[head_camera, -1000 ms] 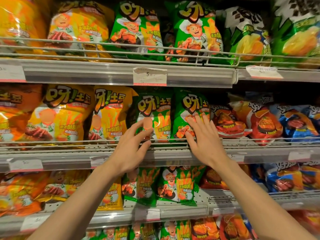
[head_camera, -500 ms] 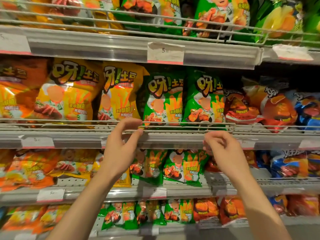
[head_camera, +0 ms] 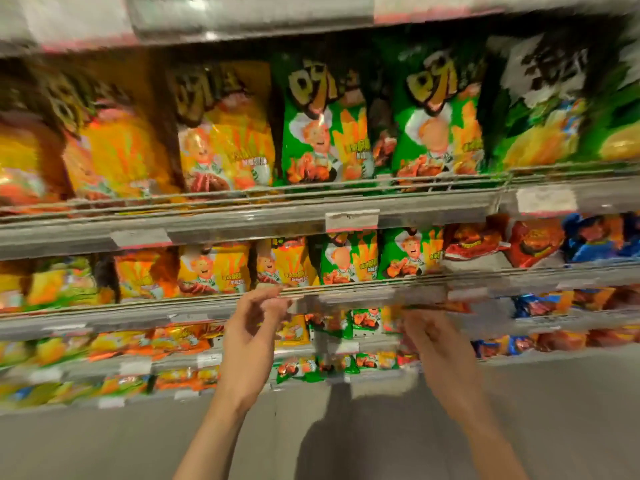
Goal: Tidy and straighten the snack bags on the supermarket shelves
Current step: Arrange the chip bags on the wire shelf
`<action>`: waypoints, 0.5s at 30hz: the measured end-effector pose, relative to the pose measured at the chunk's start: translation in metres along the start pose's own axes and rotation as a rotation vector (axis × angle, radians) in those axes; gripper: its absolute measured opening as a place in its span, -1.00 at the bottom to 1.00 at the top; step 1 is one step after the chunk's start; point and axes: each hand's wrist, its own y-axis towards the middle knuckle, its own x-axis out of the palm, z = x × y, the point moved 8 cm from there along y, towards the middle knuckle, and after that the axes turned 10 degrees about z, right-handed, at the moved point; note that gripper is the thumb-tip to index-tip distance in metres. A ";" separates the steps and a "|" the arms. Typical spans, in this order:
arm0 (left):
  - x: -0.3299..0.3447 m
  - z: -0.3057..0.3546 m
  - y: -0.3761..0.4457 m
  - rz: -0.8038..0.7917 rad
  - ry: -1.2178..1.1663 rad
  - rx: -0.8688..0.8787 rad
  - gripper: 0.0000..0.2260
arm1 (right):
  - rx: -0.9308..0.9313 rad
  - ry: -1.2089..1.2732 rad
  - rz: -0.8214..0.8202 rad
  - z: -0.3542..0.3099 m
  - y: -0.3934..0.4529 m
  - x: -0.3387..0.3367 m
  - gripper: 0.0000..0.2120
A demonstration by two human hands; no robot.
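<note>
The frame is smeared by motion. Green snack bags and yellow ones stand upright behind the wire rail of the middle shelf. Larger green bags and yellow bags fill the shelf above. My left hand hangs just below that wire rail, fingers loosely curled, holding nothing. My right hand is at the same height further right, seen from the back, fingers bent. A red bag edge shows just above its fingertips; no grip on it is visible.
Red bags and blue bags stand to the right on the middle shelf. Lower shelves hold more small bags. White price tags hang on the shelf fronts. Grey floor lies below.
Both hands came off the green bags and dropped below the rail, fingers curling in. The view has pulled back and tilted, so more shelves and the floor show.
</note>
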 end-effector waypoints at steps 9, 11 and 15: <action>-0.069 0.130 -0.051 0.088 -0.090 -0.175 -0.87 | 0.004 -0.017 -0.077 -0.140 -0.064 -0.017 -0.75; -0.089 0.149 -0.055 0.096 -0.102 -0.169 -0.87 | 0.011 0.002 -0.104 -0.161 -0.079 -0.005 -0.78; -0.138 0.175 -0.043 0.064 -0.081 -0.127 -0.87 | 0.003 -0.009 -0.110 -0.196 -0.111 0.026 -0.89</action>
